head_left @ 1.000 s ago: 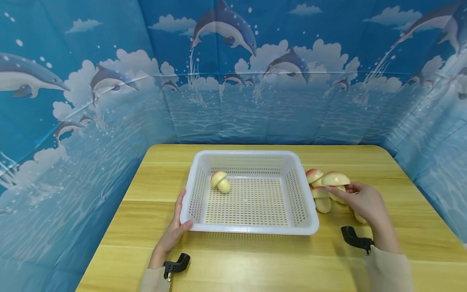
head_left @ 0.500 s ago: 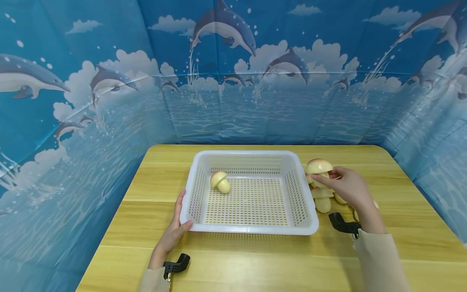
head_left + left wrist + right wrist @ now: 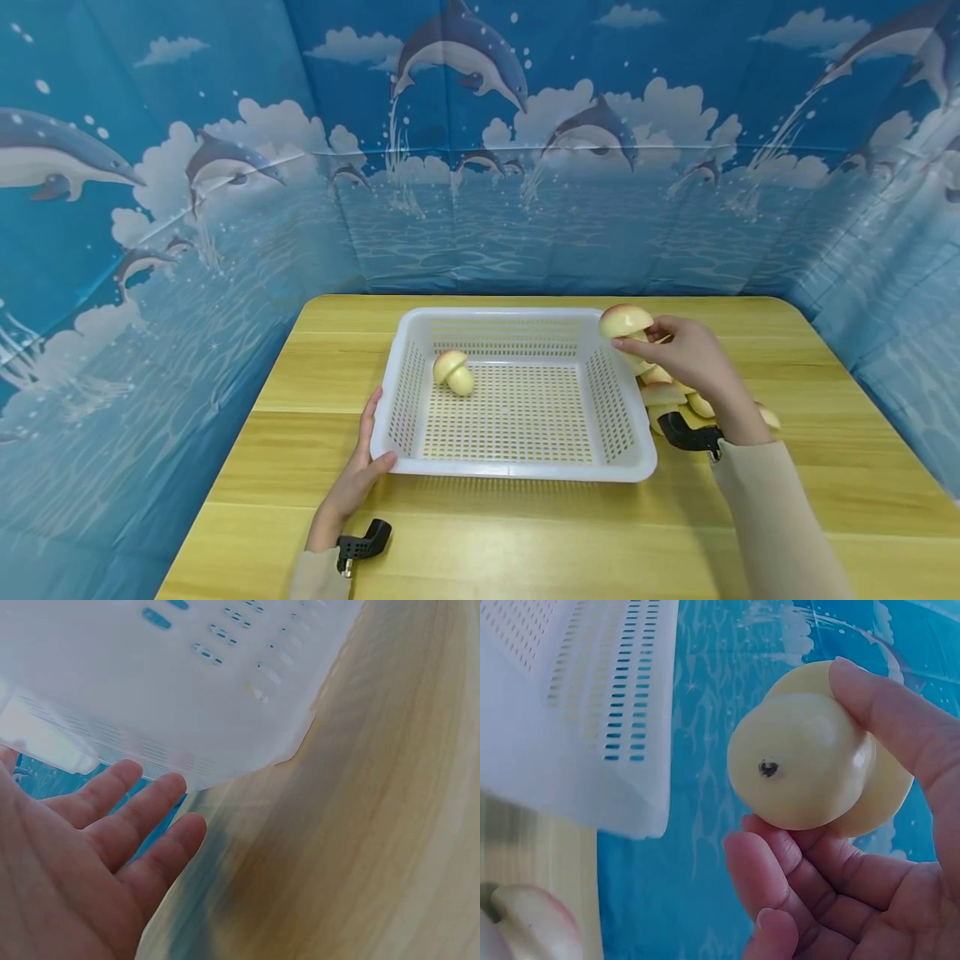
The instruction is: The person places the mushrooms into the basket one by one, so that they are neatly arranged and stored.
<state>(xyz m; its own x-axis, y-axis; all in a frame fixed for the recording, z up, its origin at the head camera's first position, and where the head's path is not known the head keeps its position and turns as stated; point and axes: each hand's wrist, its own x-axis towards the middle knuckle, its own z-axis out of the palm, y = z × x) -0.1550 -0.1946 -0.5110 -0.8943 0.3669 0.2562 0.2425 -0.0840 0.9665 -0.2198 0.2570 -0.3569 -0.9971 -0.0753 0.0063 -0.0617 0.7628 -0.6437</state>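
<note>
A toy mushroom (image 3: 626,320) with a pale yellow, pink-tinged cap is pinched between the thumb and fingers of my right hand (image 3: 686,352). It is held above the right rim of the white plastic basket (image 3: 510,471). In the right wrist view, the mushroom's rounded stem (image 3: 802,765) faces the camera, with a small dark mark on it. My left hand (image 3: 356,479) rests against the basket's front left corner, thumb at the rim. Its fingers (image 3: 154,814) look fairly straight along the outside wall. Inside the basket at the left lies another toy mushroom (image 3: 453,372).
Several more toy mushrooms (image 3: 662,398) lie on the wooden table (image 3: 510,542) to the right of the basket, partly hidden under my right hand and wrist. A blue dolphin-print curtain (image 3: 480,225) stands behind and at the sides of the table.
My right hand has raised the mushroom from the pile and carried it leftward and away to the basket's right rim. The left hand and the basket have stayed in place.
</note>
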